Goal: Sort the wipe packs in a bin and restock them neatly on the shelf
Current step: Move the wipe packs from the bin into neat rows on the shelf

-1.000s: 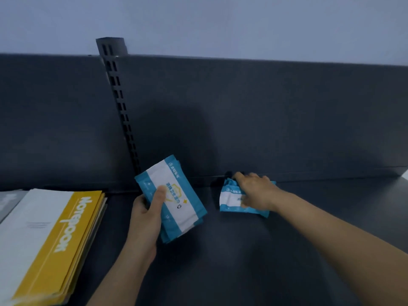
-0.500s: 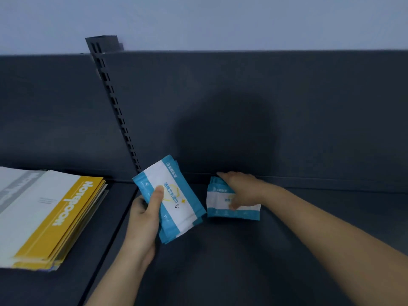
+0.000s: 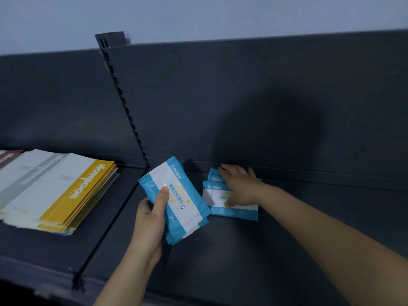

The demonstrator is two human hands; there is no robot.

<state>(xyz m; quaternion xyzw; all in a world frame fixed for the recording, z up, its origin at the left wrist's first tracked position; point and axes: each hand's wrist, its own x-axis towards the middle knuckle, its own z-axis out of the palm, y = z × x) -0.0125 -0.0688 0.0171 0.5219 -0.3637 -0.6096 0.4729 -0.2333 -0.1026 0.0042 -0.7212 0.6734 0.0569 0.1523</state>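
My left hand (image 3: 152, 219) grips a small stack of blue-and-white wipe packs (image 3: 181, 202), thumb across the top pack, held just above the dark shelf (image 3: 242, 257). To the right, two or three more wipe packs (image 3: 223, 206) lie flat on the shelf near its back panel. My right hand (image 3: 239, 184) rests on top of them with fingers spread flat, thumb on the front pack. It hides much of these packs.
A stack of notebooks (image 3: 55, 188) with a yellow cover on top lies on the neighbouring shelf section to the left. A slotted upright post (image 3: 123, 100) divides the two sections. The dark back panel (image 3: 265, 102) rises behind the packs.
The view has shifted and drawn closer. My right hand has stayed on the lying packs and slid them slightly. The left hand's stack has kept its place.
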